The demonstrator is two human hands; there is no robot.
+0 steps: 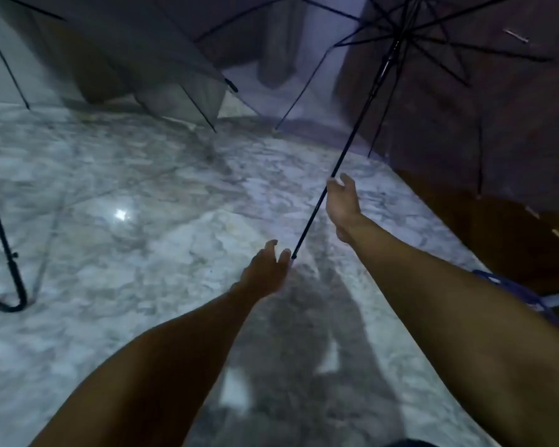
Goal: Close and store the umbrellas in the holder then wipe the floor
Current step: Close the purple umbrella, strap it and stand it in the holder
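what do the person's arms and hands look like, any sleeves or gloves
Both forearms are bare up to the frame edge, with no sleeves in view. The left hand and right hand wear no gloves; no rings, watch or bands are visible, though the picture is dim and blurred.

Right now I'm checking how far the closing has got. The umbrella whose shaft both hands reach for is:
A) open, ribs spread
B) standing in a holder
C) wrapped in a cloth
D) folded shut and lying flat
A: the umbrella has its ribs fanned out, while the left hand and right hand are at its shaft.
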